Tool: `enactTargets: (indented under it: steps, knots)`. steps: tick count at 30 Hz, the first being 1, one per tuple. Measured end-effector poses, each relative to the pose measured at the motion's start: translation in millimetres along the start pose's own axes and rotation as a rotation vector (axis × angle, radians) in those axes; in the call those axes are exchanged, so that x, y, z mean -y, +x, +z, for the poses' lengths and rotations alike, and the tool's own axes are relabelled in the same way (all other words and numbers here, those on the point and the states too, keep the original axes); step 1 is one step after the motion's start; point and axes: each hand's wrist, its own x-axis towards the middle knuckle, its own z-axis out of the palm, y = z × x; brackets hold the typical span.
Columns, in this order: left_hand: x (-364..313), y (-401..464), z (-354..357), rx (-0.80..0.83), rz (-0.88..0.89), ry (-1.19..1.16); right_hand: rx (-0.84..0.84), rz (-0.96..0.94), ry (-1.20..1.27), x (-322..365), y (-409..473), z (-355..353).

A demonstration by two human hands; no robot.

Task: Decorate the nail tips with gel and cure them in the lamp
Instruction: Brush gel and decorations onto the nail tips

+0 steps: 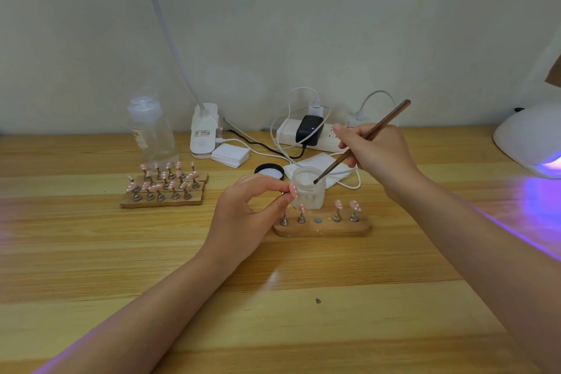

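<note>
So right now the brush is going into the little frosted gel jar, which sits on the table just behind the near wooden holder. The right hand grips the brush pen-style, fingers curled round the shaft about halfway up, handle pointing up and to the right, tip down inside the jar's mouth. Wrist is lifted off the table and the forearm comes in from the near right.

The left hand pinches one pink dotted nail tip on its little stand between thumb and forefinger, right against the jar's left side. The other fingers are curled underneath, and the forearm runs in from the near left.

If it were me I'd load only a small bead and wipe the extra off on the rim, since those tips are tiny and gel probably floods the edges fast. Keeping the tip that close looks smart, short trip for the brush.

The holder has four stands in it, tips showing on them, with the middle slot empty, so I'm guessing that's where the held one goes back. A second holder packed with pink tips sits farther left. The curing lamp is at the far right, glowing purple onto the wood. The jar's black lid lies just behind it.
</note>
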Motion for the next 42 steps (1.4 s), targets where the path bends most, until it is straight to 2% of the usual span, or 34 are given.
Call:
enactTargets:
  steps: [5,17,22,27,33,38,42]
  knots:
    - [0,0,0,0.003,-0.012,-0.004,-0.019,0.092,0.077,-5,0,-5]
    - [-2,-1,0,-0.001,-0.015,-0.01,-0.087,0.118,0.111,-5,-3,-16]
    - [-1,0,0,0.002,-0.012,-0.006,-0.146,0.109,0.303,0,-15,-18]
    - [0,-1,0,0.003,-0.017,-0.019,-0.063,-0.073,0.392,-4,-46,-1]
    - [1,2,0,0.015,0.004,-0.012,-0.109,-0.567,0.158,-21,-64,10]
    - [4,2,0,0.011,0.011,0.02,-0.085,-0.636,0.112,-25,-73,18]
    - [5,2,0,0.006,0.008,0.022,-0.035,-0.77,0.01,-29,-76,22]
